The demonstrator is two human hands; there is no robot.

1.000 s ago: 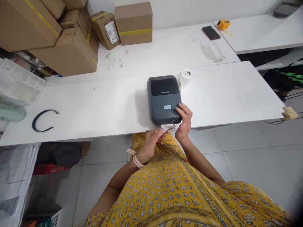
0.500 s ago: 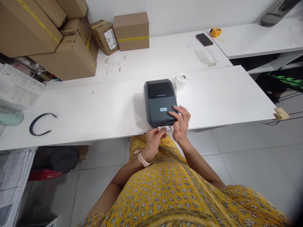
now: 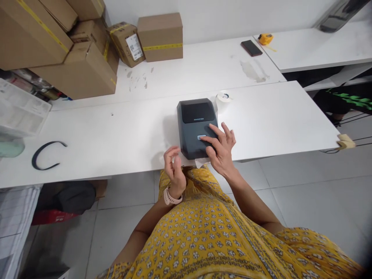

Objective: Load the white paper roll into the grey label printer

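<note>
A dark grey label printer [image 3: 192,131] stands at the front edge of the white table. My right hand [image 3: 221,149] is over its right side, fingers spread, with the index fingertip on the light blue button [image 3: 201,137]. A white paper strip [image 3: 201,162] sticks out from the printer's front, below the casing. Beside the printer's front left corner, my left hand [image 3: 174,170] is raised with its fingers loosely curled and apart, holding nothing. Behind the printer to the right stands a white paper roll [image 3: 223,101], its paper leading toward the printer's back.
Cardboard boxes [image 3: 161,37] are stacked at the back left. A black headband [image 3: 39,155] lies on the table's left. At the back right are a phone [image 3: 251,48] and a yellow tape measure [image 3: 265,38]. The table's right corner has a beige corner guard [image 3: 345,141].
My left hand has let go of the paper strip and moved left, its fingers opening. My right index finger has moved left onto the button.
</note>
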